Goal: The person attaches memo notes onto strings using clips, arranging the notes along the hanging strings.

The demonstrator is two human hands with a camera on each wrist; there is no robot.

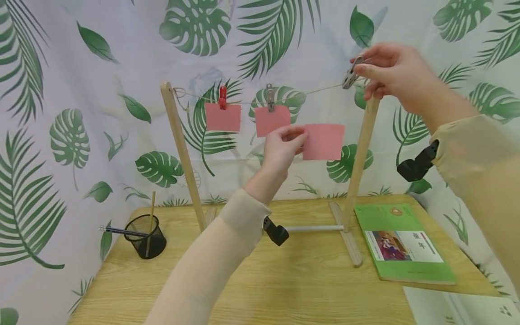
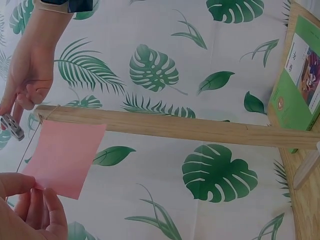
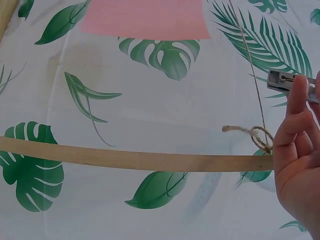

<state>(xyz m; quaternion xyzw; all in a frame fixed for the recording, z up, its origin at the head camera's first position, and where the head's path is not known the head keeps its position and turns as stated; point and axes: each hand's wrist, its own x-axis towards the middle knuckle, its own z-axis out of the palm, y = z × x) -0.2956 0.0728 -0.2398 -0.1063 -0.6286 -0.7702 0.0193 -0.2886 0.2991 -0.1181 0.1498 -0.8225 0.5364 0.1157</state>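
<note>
My left hand (image 1: pixel 278 149) pinches the left edge of a square pink paper (image 1: pixel 325 142), held below the string (image 1: pixel 325 90) between two wooden posts. In the left wrist view, thumb and fingers grip the edge of the pink paper (image 2: pixel 67 157). My right hand (image 1: pixel 400 76) pinches a grey clothespin (image 1: pixel 350 77) by the string's right end, close to the right post (image 1: pixel 359 167). The right wrist view shows the grey clothespin (image 3: pixel 287 82) between thumb and fingers, apart from the paper. A red clothespin (image 1: pixel 222 98) and another grey clothespin (image 1: pixel 270 98) each hold a pink paper on the string.
Below, the wooden table (image 1: pixel 276 280) carries the frame's feet and white crossbar (image 1: pixel 313 228). At left stands a black mesh pen holder (image 1: pixel 156 243) with pencils. A green book (image 1: pixel 406 266) and a white booklet (image 1: pixel 434 307) lie at right. Leaf-print cloth (image 1: pixel 122 54) hangs behind.
</note>
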